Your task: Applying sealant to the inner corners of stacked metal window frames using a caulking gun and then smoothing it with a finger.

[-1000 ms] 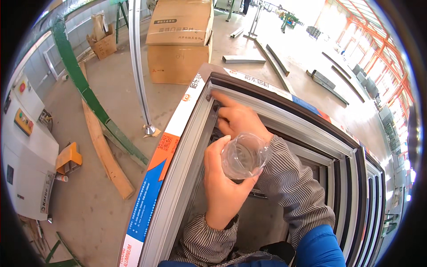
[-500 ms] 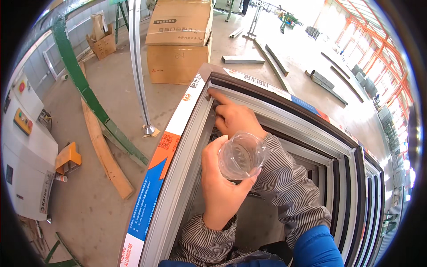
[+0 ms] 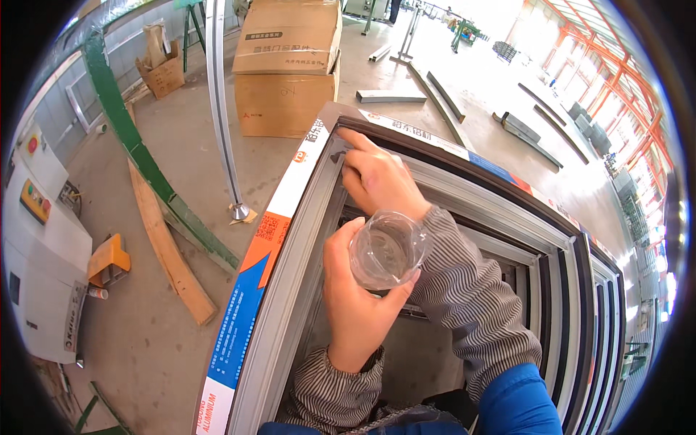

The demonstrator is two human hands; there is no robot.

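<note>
My left hand (image 3: 355,304) is wrapped round a clear plastic cup (image 3: 388,250), which is held over the opening of an aluminium window frame (image 3: 293,210). What the cup holds, if anything, I cannot make out. Beyond it, my right hand (image 3: 384,181) reaches to the frame's far left corner. Its index finger is stretched out with the tip at the inner corner, and the other fingers are bent. No object shows in that hand. A dark smear or mark (image 3: 337,156) lies on the grey profile just below that fingertip.
More frames (image 3: 580,304) are stacked close on the right. To the left stand a green metal post (image 3: 138,138), a wooden plank (image 3: 163,239), a grey machine (image 3: 43,268) and an orange foot pedal (image 3: 109,261). Cardboard boxes (image 3: 286,101) and metal profiles (image 3: 391,96) lie beyond.
My right hand has shifted up slightly, its fingertip now closer into the corner, and the dark mark below it shows more plainly. My left hand still holds the cup.
</note>
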